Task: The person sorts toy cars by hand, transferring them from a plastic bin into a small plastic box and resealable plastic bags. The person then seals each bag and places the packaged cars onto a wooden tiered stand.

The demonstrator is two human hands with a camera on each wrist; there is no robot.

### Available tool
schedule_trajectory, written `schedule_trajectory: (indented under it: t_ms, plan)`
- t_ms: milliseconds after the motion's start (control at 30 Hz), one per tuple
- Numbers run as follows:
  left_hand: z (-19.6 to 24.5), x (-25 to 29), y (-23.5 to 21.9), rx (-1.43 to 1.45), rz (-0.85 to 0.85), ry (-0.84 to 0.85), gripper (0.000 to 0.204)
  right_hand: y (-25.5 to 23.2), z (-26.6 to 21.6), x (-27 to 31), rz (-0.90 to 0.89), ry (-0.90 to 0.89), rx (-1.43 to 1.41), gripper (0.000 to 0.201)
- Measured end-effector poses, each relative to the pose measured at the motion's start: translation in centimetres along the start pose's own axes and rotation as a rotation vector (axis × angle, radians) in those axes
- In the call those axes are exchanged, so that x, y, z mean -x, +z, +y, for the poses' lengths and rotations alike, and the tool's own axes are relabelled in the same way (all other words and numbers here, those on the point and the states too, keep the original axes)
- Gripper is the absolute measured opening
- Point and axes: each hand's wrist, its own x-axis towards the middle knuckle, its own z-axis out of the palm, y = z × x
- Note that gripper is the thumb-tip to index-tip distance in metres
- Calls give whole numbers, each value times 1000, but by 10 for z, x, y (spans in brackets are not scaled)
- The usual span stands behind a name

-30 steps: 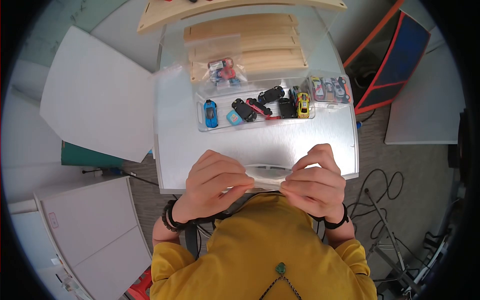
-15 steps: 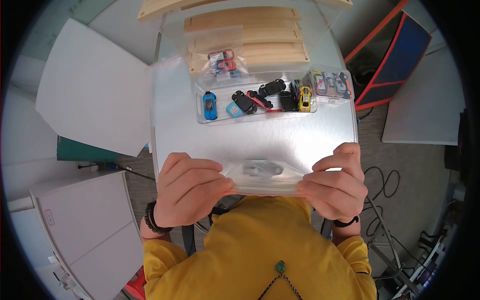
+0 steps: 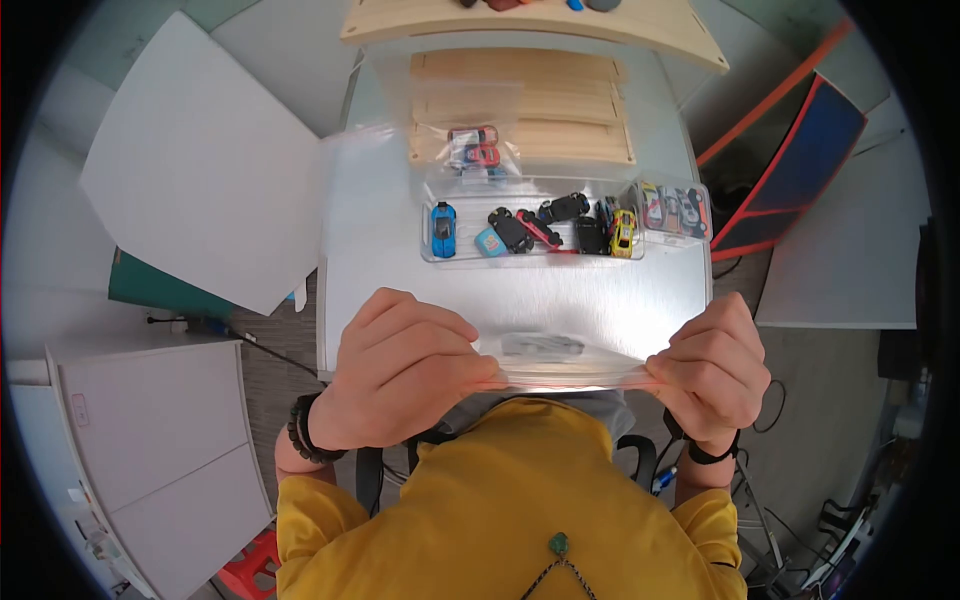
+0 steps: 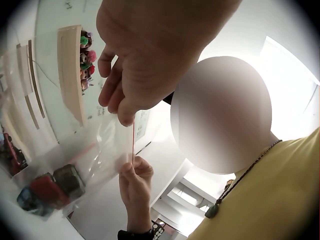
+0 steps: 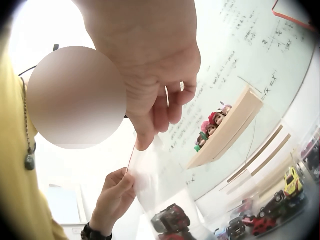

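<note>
Between my hands, close to my chest, stretches a clear zip bag [image 3: 590, 360] with a red line along its closure. My left hand [image 3: 405, 370] pinches one end of that edge between thumb and fingers. The other end is pinched by my right hand [image 3: 715, 375]. Toy cars sit low in the bag; a dark one [image 4: 69, 181] and a red one [image 4: 49, 190] show in the left wrist view. In the head view, only a dark blurred shape is visible through the plastic.
A clear tray [image 3: 465, 255] beyond my hands holds a blue toy car [image 3: 443, 230], a yellow one [image 3: 622, 232] and several others. Another bag of cars [image 3: 480, 155] lies behind it, and a clear box of cars [image 3: 675, 210] stands to its right. Wooden shelves [image 3: 520, 65] are farther back.
My hands have moved apart, drawing the bag's edge out straight, where its mouth stood open earlier. The head view has shifted slightly. The cars in the tray lie as before.
</note>
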Motion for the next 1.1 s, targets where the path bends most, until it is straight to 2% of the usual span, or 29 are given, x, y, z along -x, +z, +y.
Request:
schedule_trajectory:
  t_ms: [100, 167, 233, 300, 333, 367, 400, 433, 500, 533, 600, 667, 833, 900, 1000, 1100]
  plan:
    - [-2, -10, -7, 9, 17, 12, 27, -4, 1, -11, -60, -5, -12, 30]
    - [-7, -18, -12, 19, 34, 15, 27, -3, 1, -18, -44, 97, -109, 28]
    - [-18, -29, -17, 98, 108, -89, 28, 1, 2, -36, -27, 92, -93, 23]
    - [-53, -29, -17, 162, 243, -152, 23, 5, 5, -58, -5, 84, -76, 18]
    - [-72, -29, -15, 175, 326, -202, 22, 7, 9, -70, 18, 156, -123, 13]
    - [-92, -26, -13, 173, 370, -297, 20, 10, 13, -81, 40, 225, -169, 8]
    - [-109, -23, -9, 172, 414, -391, 19, 13, 20, -91, 40, 215, -166, 8]
    - [-119, -21, -5, 172, 422, -387, 19, 16, 27, -102, 39, 216, -170, 7]
    - [-133, -16, 7, 182, 322, -579, 17, 25, 43, -120, 35, 212, -168, 7]
    - [-137, -12, 12, 184, 329, -576, 17, 34, 53, -126, 27, 204, -168, 9]
    - [-143, -9, 19, 122, 201, -636, 19, 50, 73, -134, 17, 194, -165, 11]
    - [-146, -6, 28, 130, 176, -620, 23, 67, 93, -134, -41, 203, -132, 13]
    - [-147, 1, 43, 97, 72, -599, 35, 84, 115, -130, -49, 299, -209, 16]
    - [-151, 8, 51, 54, 61, -510, 40, 85, 114, -130, -33, 340, -256, 16]
    - [-148, 7, 51, 52, -14, -503, 38, 85, 115, -126, -27, 425, -273, 15]
    - [-150, 9, 54, 34, -24, -469, 35, 95, 138, -116, -56, 512, -261, 14]
